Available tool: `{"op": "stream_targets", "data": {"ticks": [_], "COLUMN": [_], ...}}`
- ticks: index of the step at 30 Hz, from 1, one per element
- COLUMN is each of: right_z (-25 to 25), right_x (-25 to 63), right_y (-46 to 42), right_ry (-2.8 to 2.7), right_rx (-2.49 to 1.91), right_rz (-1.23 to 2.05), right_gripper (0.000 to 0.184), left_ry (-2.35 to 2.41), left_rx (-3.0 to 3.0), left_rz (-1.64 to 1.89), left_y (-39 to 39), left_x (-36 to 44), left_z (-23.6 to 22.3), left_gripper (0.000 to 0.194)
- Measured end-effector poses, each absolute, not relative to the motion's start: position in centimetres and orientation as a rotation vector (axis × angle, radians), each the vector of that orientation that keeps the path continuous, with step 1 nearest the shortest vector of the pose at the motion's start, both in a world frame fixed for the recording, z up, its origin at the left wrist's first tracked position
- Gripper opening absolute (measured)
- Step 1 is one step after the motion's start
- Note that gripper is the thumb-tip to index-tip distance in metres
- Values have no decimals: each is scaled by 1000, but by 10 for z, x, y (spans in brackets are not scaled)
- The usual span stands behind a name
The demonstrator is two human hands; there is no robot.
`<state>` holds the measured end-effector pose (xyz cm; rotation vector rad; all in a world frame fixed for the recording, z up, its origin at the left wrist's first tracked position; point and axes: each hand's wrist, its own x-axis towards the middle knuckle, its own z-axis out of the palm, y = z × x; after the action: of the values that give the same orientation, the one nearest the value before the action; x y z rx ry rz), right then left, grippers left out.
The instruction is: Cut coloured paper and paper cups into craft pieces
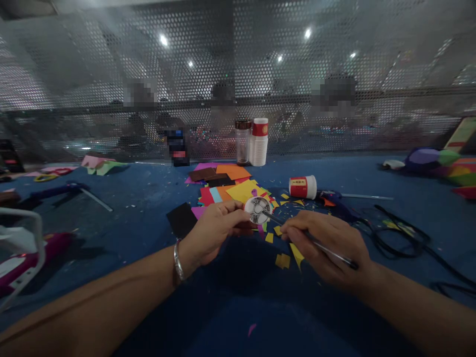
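My left hand [219, 225], with a silver bracelet at its wrist, is closed around the edge of a round white piece [257, 210]. Black pen lines and shading cover its face; whether it is a flat disc or a paper cup's base I cannot tell. Bits of purple paper show above and below it. In my right hand [327, 243] a pen [330, 252] is gripped, its tip at the drawn face. Coloured paper sheets [243, 191] lie behind the white piece, and yellow paper scraps [282, 261] lie between my hands.
On the blue table, a paper cup [303, 187] lies sideways by a glue gun [336, 201] with a black cord [394, 253]. A clear bottle [243, 144] and stacked cups [259, 146] stand against the mesh wall. Another glue gun [70, 188] lies left.
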<state>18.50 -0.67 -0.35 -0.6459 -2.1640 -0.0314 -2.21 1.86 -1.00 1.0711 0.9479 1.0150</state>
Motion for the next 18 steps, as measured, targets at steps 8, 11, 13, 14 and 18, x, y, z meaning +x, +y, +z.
{"op": "stream_targets", "data": {"ticks": [8,11,13,14,18], "right_z": [-10,-14,-14,-14,-16], "right_x": [188,187,186,185,182], "right_y": [-5,1,5,6,8], "right_ry": [-1859,-1826,-1837,-1846,-1844], "right_rx": [-827,-872,-917,-950,-1128], "right_rz": [59,164,216,242,409], "right_gripper": [12,11,12,14,16], "left_ry": [981,935,875,845,754], "left_rx": [966,939,920,907,865], "left_rz": [1082,1118,1151,1165,1167], "left_y": [21,22,23,23,21], "left_x": [-22,-22,-21,-21,-20], "left_z": [-10,-9,-9,-9,-9], "left_gripper": [8,14,16,16,17]}}
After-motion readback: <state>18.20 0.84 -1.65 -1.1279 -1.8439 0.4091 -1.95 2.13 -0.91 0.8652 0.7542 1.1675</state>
